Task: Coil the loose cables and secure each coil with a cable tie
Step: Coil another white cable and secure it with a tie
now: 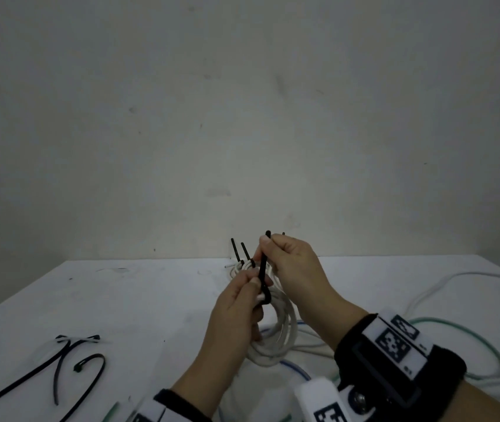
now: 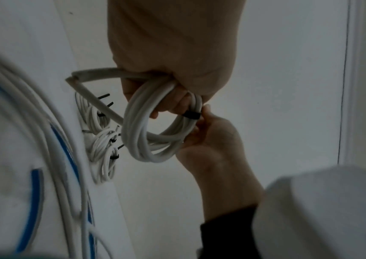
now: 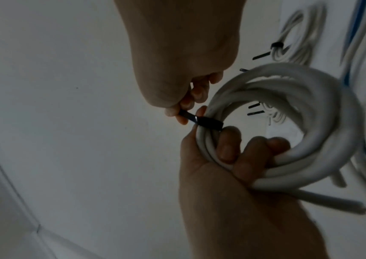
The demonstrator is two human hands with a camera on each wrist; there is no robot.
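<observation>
A white cable coil hangs in my left hand, whose fingers curl through its loops. A black cable tie is wrapped round the top of the coil, and its band sits tight against the strands. My right hand pinches the tie's tail between thumb and fingertips just above the coil and holds it upward. In the left wrist view the tie crosses the coil beside my right hand. One free cable end sticks out of the coil.
Spare black cable ties lie on the white table at front left. Tied white coils with upright tie tails sit at the back edge by the wall. Loose white, blue and green cables sprawl on the right.
</observation>
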